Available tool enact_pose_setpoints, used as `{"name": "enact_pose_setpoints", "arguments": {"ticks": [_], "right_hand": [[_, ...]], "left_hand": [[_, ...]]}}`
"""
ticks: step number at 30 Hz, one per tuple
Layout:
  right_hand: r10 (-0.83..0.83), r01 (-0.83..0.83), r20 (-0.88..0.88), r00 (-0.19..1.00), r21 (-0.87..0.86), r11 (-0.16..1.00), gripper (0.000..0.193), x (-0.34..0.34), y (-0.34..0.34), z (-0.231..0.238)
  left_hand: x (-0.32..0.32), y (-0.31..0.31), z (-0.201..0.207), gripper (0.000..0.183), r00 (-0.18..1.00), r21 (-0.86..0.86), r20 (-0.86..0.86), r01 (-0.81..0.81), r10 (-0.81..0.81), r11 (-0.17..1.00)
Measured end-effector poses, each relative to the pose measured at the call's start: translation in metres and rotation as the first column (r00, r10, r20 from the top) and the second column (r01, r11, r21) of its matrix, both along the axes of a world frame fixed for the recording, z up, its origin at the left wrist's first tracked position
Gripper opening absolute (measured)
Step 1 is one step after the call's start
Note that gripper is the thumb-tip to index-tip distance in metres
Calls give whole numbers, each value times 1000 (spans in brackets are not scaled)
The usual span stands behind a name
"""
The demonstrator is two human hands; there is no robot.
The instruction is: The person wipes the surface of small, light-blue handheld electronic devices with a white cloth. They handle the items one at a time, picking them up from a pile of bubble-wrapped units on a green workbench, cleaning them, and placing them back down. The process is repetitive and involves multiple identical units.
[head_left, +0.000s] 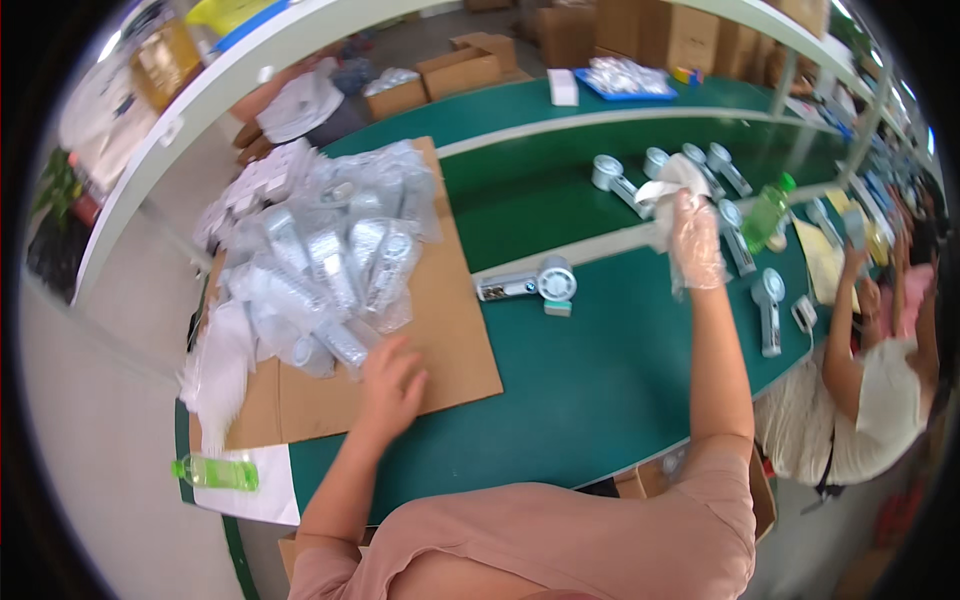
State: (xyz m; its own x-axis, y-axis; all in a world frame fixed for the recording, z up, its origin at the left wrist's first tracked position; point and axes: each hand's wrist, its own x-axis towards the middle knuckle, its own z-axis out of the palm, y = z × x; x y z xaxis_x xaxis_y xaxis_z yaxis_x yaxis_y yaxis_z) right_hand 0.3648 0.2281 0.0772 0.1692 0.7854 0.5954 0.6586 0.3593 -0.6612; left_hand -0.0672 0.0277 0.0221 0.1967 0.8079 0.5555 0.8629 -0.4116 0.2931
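Note:
My right hand (697, 240), in a clear plastic glove, reaches far forward and grips a crumpled white cloth (670, 188). Beside that cloth, several light-blue handheld fans (628, 190) lie on the green belt and the table edge. My bare left hand (392, 388) rests low at the near edge of a pile of bagged handheld fans (335, 265), fingers apart and nothing visible in them. Whether its fingertips touch the nearest bag I cannot tell. Between my hands, one unbagged handheld fan (525, 285) lies on its side, a small teal-and-white block (558, 309) against its head.
Cardboard (455, 370) lies under the pile. A green bottle (768, 214) stands near my right hand; another bottle (222, 473) lies at the left edge. At right are a fan (768, 310), a white adapter (804, 314) and a co-worker (885, 390). A white shelf rail (160, 150) arches overhead.

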Motion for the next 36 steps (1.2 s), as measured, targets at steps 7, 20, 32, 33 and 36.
{"name": "enact_pose_setpoints", "arguments": {"ticks": [7,20,32,33,36], "right_hand": [[28,350,722,691,-368,862,50,10,138,-30],[65,-222,-430,900,-326,919,51,-12,97,-65],[-9,-892,-999,-35,28,451,37,-214,-163,-51],[-95,-901,-990,-102,52,431,39,-222,-172,-45],[-178,-894,-938,-298,208,398,44,-222,-174,-52]], "left_hand": [[0,-48,-18,20,949,-215,219,-179,226,960],[17,-54,0,18,791,-452,544,-4,279,892],[102,-18,-17,60,191,-220,969,378,157,899],[92,-23,-22,57,-37,-197,971,428,235,882],[55,-44,-16,54,41,-432,888,417,458,800]]}}
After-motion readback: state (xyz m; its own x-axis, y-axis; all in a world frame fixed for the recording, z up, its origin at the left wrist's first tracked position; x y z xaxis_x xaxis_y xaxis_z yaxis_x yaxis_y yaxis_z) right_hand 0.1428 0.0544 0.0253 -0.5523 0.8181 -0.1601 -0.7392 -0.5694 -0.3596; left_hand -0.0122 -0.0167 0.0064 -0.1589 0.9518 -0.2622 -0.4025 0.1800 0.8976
